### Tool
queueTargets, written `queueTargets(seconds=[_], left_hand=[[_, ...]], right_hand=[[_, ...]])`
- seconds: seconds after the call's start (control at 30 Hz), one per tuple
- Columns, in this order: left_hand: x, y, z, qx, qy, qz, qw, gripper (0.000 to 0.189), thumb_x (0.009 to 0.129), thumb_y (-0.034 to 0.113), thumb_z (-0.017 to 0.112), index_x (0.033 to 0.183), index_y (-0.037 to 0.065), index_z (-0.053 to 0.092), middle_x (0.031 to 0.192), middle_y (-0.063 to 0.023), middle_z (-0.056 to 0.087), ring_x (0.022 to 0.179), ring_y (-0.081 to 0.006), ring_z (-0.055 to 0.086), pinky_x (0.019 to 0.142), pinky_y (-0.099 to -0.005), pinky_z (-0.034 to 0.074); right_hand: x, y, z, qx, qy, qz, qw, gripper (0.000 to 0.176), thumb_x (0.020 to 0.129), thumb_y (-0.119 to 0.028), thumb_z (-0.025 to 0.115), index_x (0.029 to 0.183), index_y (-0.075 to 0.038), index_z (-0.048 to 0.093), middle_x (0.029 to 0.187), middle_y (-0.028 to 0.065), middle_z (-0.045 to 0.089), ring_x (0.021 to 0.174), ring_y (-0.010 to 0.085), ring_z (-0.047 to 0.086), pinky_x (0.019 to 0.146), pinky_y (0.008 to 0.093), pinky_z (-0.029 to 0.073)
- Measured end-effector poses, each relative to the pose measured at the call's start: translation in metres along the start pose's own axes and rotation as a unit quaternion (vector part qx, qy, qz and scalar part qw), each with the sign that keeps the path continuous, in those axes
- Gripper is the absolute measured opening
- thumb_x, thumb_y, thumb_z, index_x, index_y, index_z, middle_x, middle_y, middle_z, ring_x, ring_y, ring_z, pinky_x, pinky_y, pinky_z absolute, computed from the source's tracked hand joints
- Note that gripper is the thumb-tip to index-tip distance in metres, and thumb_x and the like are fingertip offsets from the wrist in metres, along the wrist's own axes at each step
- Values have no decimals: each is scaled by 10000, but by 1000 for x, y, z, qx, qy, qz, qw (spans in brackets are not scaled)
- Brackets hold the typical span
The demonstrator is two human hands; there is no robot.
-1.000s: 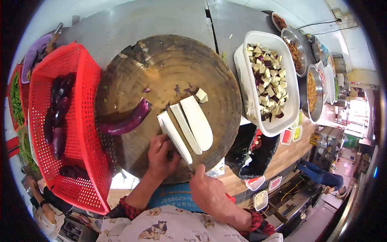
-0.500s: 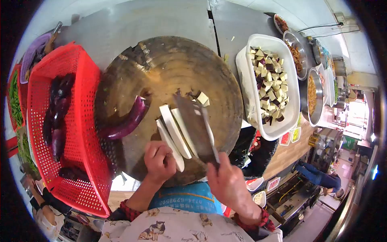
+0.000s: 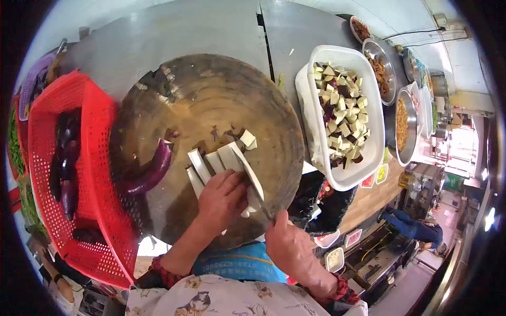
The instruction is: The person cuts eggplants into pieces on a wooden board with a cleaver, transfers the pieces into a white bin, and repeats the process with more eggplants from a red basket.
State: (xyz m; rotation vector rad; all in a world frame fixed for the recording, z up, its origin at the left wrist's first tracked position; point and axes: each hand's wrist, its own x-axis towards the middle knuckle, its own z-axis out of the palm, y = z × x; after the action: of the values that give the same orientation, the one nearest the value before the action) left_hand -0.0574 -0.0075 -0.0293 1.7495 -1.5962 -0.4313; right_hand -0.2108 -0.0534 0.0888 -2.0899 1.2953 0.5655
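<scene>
On the round wooden board (image 3: 226, 79), my left hand (image 3: 224, 197) lies over several long white eggplant strips (image 3: 199, 166), its fingers bent against them. My right hand (image 3: 290, 245) grips the handle of a cleaver (image 3: 254, 181), whose blade stands nearly edge-on along the right side of the strips. Two small cut pieces (image 3: 247, 139) sit just above the strips. A whole purple eggplant (image 3: 150, 176) lies on the board's left side.
A red basket (image 3: 97, 152) of eggplants stands on the left. To the right is a white tub (image 3: 375, 116) of cut cubes, with metal bowls (image 3: 401, 126) beyond it. A person (image 3: 421, 231) is at the far right; another person's arm (image 3: 63, 287) shows at lower left.
My left hand has moved up and right onto the strips and spread over them. The cleaver has turned from flat to nearly upright beside them. The whole view has shifted slightly.
</scene>
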Motion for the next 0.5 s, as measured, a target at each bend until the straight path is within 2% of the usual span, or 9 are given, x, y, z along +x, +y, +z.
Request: queueTargets(seconds=[0.17,0.27,0.33,0.4,0.43,0.5], left_hand=[[1,1,1,-7,10,-20,1000,324,629,87,725,948,61,671,1069,-83,621,1044,-284,585,862,-395,487],[-5,-1,1,-11,17,-24,1000,302,642,85,725,938,55,671,1054,-88,625,1037,-292,591,859,-397,487],[-9,-3,2,-16,22,-26,999,284,652,80,724,930,52,673,1042,-90,629,1036,-296,594,858,-399,487],[-12,-8,1,-44,38,-20,998,313,615,30,758,918,54,684,1023,-102,649,995,-357,608,856,-436,509],[-13,-7,1,-42,36,-22,998,313,615,30,758,918,54,684,1023,-102,649,995,-357,608,856,-436,509],[-13,-5,-3,-24,40,-18,999,232,658,26,722,887,43,687,975,-90,643,1006,-284,619,838,-391,502]], right_hand=[[34,-11,17,-27,15,2,1000,180,889,-128,523,934,-13,393,599,207,611,552,387,646,470,480,515],[44,-6,14,-34,47,-34,998,187,898,-144,526,942,-9,404,591,193,610,545,368,648,464,464,519],[49,17,7,16,90,-71,993,200,903,-151,537,952,-7,406,584,189,604,533,364,641,450,459,512],[40,19,3,41,103,-85,990,215,899,-140,559,958,13,420,561,196,580,516,378,620,436,473,489],[33,17,1,64,112,-97,987,230,895,-129,580,964,33,433,538,202,557,499,393,600,423,487,466],[13,8,-1,71,122,-108,984,220,898,-140,584,946,14,434,516,191,543,469,389,583,402,466,458]])
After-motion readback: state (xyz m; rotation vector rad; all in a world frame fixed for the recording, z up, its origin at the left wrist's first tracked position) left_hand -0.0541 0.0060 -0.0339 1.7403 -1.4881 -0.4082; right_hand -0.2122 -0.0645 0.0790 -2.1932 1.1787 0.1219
